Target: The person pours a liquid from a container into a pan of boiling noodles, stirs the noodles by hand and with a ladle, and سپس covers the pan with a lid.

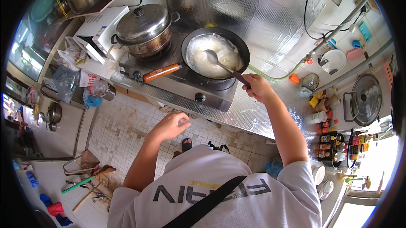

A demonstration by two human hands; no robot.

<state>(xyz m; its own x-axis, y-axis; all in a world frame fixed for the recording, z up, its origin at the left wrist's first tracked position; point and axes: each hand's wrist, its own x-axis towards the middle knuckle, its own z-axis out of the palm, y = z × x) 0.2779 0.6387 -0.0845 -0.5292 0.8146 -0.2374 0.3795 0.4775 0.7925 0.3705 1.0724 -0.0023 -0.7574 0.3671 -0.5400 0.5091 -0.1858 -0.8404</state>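
My right hand (259,88) grips the dark handle of a metal ladle (210,56). The ladle's bowl rests in a pale, milky food (199,50) that covers the bottom of a black frying pan (240,42). This pan sits on the right burner of a steel gas stove (173,83), its orange-brown wooden handle (161,72) pointing left towards the front. In front of the counter, over the floor, hangs my left hand (173,125). It holds nothing, with the fingers loosely curled and the thumb apart from them.
A large lidded steel pot (144,31) occupies the left burner, beside a white appliance (103,30). A hose (285,76) runs behind the pan to a valve. Bottles and jars (323,120) crowd the right side. Plastic bags (66,82) lie at left. Foil-like sheeting (250,114) covers the counter.
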